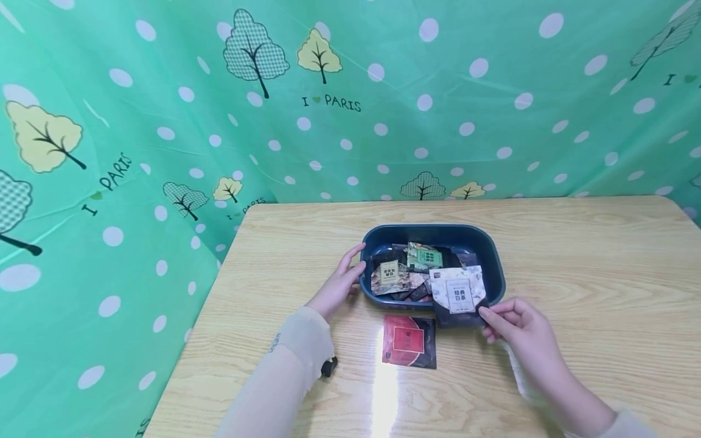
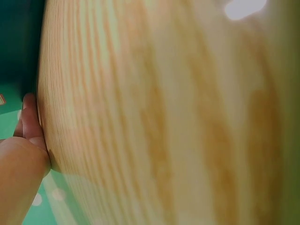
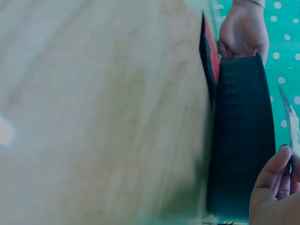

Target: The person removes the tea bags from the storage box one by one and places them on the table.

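A dark blue, rounded rectangular bin [image 1: 498, 274] sits on the table with several flat sachets inside, among them a green-labelled sachet [image 1: 425, 257] and a beige-labelled sachet [image 1: 390, 275]. My left hand [image 1: 342, 283] rests against the bin's left side, fingers at the rim. With thumb and fingers my right hand [image 1: 520, 328] pinches the lower right corner of a white and black tea sachet [image 1: 459, 295], which overlaps the bin's front rim. In the right wrist view this sachet [image 3: 294, 129] is raised above the bin's wall [image 3: 241, 131].
A red and black sachet [image 1: 409, 342] lies flat on the wooden table [image 1: 274, 261] in front of the bin. Behind and to the left hangs a green dotted curtain [image 1: 350, 73] with printed trees. A small black object [image 1: 329, 367] shows beside the left sleeve.
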